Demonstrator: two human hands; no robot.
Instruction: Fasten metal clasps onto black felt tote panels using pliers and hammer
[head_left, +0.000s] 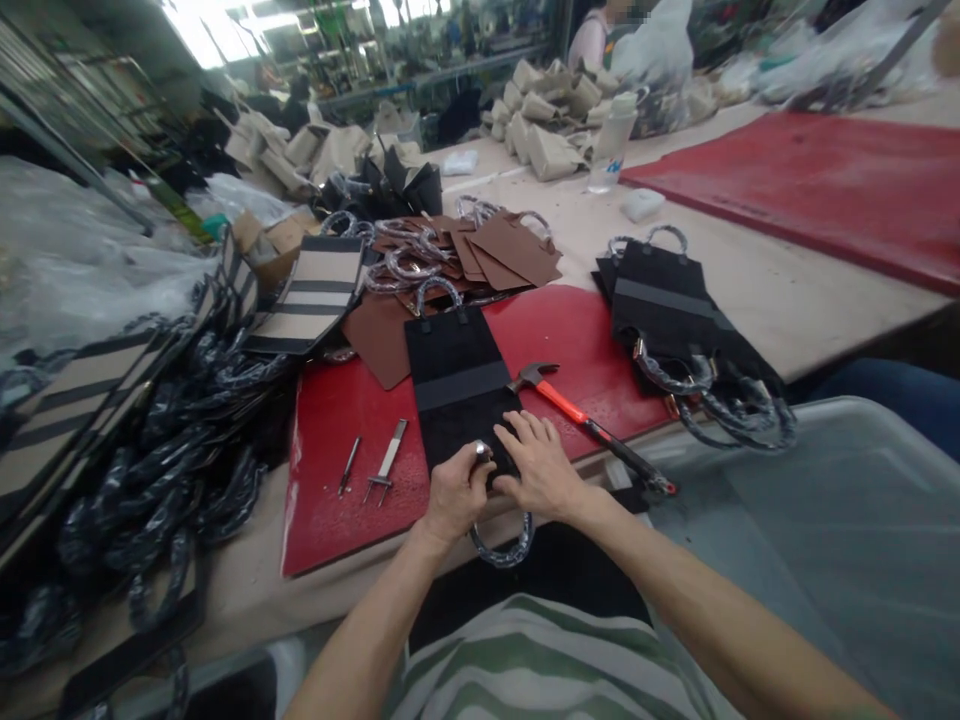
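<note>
A black bag panel (461, 370) with plastic-wrapped loop handles lies before me on a red board (337, 520). One handle (504, 553) hangs over the table's front edge, below my hands. My left hand (454, 492) is closed at the panel's near end; a shiny metal bit (481, 450) shows at its fingers, too small to name. My right hand (541, 468) rests on the panel just to the right, fingers spread and flat. Beside it lies a claw hammer (562, 403) with an orange and black handle. Left of the panel are a forked metal tool (388, 462) and a thin pointed tool (349, 467).
Brown bag panels (480, 250) are piled behind the board. More black panels (667, 290) lie at the right, striped panels (311, 285) and wrapped handles at the left. A grey plastic bin (817, 500) stands at the right; a bottle (611, 145) is farther back.
</note>
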